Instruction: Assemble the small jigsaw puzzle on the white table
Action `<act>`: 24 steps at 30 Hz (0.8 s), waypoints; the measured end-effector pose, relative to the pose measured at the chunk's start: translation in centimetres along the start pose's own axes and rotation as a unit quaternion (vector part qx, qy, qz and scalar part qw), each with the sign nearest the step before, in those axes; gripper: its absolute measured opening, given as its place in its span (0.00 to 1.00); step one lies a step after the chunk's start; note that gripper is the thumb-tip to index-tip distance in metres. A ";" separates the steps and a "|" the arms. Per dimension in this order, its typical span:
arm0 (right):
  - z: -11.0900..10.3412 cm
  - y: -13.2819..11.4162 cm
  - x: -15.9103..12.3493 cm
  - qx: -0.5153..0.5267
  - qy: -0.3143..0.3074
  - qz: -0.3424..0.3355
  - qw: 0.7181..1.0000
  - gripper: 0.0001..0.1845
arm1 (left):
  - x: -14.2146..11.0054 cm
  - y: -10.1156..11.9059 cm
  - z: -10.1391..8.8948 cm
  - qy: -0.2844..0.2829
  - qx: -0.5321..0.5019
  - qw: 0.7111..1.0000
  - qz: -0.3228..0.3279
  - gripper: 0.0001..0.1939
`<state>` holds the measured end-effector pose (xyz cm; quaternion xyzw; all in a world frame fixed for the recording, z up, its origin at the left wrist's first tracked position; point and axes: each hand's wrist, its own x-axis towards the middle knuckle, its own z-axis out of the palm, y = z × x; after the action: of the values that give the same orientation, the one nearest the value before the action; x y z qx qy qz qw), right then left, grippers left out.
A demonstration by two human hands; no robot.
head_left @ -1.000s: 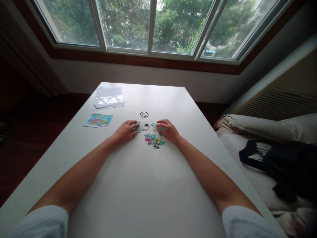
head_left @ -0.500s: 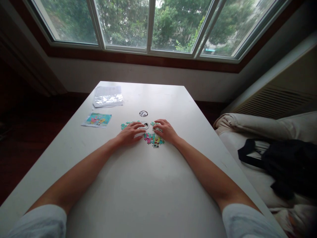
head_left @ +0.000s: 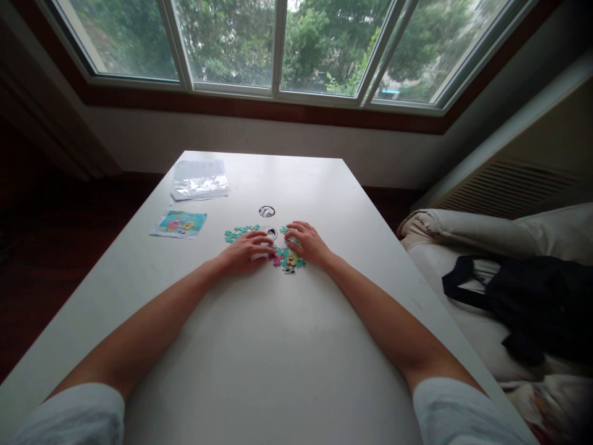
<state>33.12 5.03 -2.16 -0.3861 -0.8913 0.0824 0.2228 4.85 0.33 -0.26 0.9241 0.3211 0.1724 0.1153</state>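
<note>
Head view: I can't tell if my left hand (head_left: 245, 253) or right hand (head_left: 309, 243) grips anything; I'd gently steady the puzzle (head_left: 291, 261) beside them.

Both short sleeves (head_left: 76, 415) are pale, perhaps faintly grey-streaked
</note>
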 end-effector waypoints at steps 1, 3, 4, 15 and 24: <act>0.0 0.0 0.0 0.003 0.004 -0.002 1.000 0.10 | 0.0 -0.1 0.1 0.004 0.000 1.000 0.005 0.18; 0.1 0.1 0.0 0.008 0.015 -0.012 1.000 0.09 | 0.0 -0.4 0.2 0.011 -0.004 1.000 0.019 0.17; 0.1 0.1 0.0 0.011 0.020 -0.020 1.000 0.09 | 0.0 -0.5 0.3 0.017 -0.007 0.999 0.027 0.17; -0.7 1.9 0.0 0.090 0.155 0.033 0.983 0.11 | 0.0 -0.4 -0.2 0.038 -0.039 0.998 0.037 0.14; -0.8 4.0 -0.3 0.066 0.142 0.143 0.977 0.09 | 0.0 -0.4 -0.3 0.054 -0.064 0.996 0.037 0.09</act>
<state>36.25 7.51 -2.87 -0.5017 -0.7789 0.1161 0.3581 4.48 0.69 -0.15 0.9154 0.2809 0.2461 0.1503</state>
